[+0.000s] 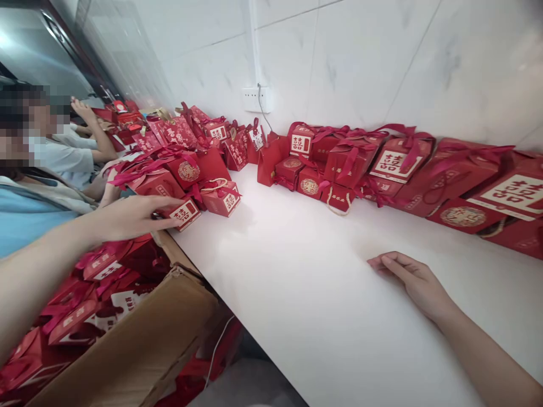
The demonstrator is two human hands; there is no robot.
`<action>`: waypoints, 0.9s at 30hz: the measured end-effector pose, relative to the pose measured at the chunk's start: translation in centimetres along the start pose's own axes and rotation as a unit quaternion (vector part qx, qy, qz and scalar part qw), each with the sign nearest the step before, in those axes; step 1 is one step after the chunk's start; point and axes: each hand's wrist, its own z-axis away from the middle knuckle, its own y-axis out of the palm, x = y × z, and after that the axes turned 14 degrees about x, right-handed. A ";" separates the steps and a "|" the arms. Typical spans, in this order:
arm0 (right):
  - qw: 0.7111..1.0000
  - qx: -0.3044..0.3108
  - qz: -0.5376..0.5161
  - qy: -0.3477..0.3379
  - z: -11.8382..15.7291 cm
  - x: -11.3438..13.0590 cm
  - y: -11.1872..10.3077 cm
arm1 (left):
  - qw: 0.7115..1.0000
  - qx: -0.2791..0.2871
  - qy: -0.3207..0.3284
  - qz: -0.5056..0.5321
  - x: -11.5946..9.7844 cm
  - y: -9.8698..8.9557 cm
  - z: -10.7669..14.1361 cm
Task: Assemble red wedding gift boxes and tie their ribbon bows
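Note:
At the table's left edge, my left hand (123,219) has its fingers and thumb around a small red gift box (185,215) with a white double-happiness label. Right beside that box stands another red gift box (221,198) with a cord handle, and behind them is a cluster of red boxes with dark pink ribbons. Over the white table (297,299), on the right, my right hand (418,280) is closed, thumb against the curled fingers, with nothing visible in it.
Below the table's left edge, an open cardboard carton (139,333) holds many red gift boxes (76,322). A row of stacked red boxes (394,161) lines the tiled wall. At left, people sit along the table, one in a light blue sleeve (34,206). A wall socket (255,99) has a cord.

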 end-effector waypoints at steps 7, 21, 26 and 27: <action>0.999 0.011 -0.006 -0.044 0.0 1.6 0.8 | 0.994 0.000 -0.033 -0.102 -2.8 1.6 -12.4; 0.996 0.035 -0.025 -0.077 -0.7 2.1 0.9 | 0.961 0.012 0.242 0.136 -8.1 -3.8 -9.7; 0.996 0.034 -0.022 -0.079 -0.6 2.3 0.9 | 0.994 0.071 0.076 0.023 -9.0 -3.1 -11.5; 0.996 0.033 -0.020 -0.080 -0.6 2.2 0.9 | 0.994 0.091 0.064 0.009 -9.5 -2.7 -11.8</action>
